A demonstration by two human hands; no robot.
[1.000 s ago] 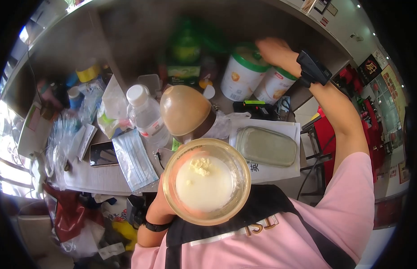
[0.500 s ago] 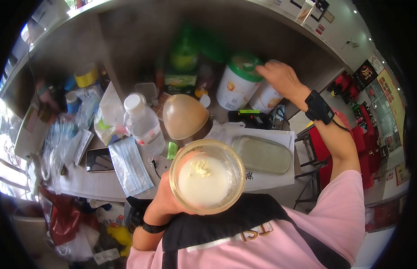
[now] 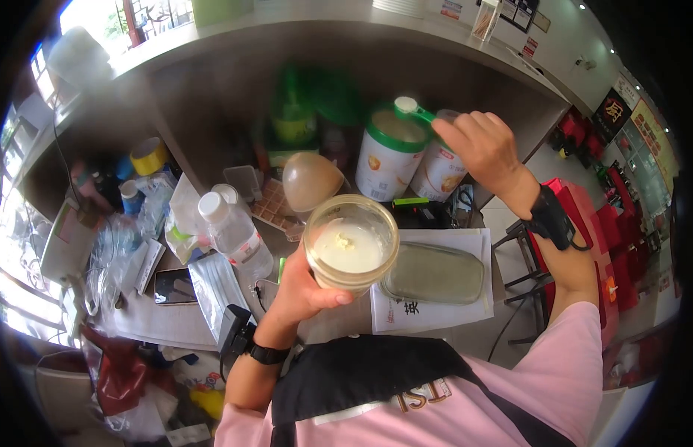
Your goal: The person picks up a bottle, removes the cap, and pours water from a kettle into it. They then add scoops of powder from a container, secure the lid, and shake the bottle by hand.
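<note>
Standing at one o'clock from the jar [image 3: 351, 261], the white tin [image 3: 387, 164] with a green rim could tip if the right hand [image 3: 484, 149] knocks it. The jar could slop its milky liquid [image 3: 350, 253] if the left hand [image 3: 298, 287] tilts; those fingers curve jar-wide around its side, thumb in front. Pale clumps float inside and might stay lumpy without enough mixing. The green scoop [image 3: 417, 112], at one o'clock above the tin, could shed its heaped powder [image 3: 405, 103] if jerked; the right fingers are closed, pinching its handle.

A dark wall sign [image 3: 613, 110] at two o'clock reads 厨. The black apron [image 3: 354, 372], at six o'clock, bears upturned letters, perhaps IST. The tin's print is too small to read. Paper [image 3: 469, 309] at four o'clock shows 英. At nine, the bottle's [image 3: 242, 242] red label is illegible.
</note>
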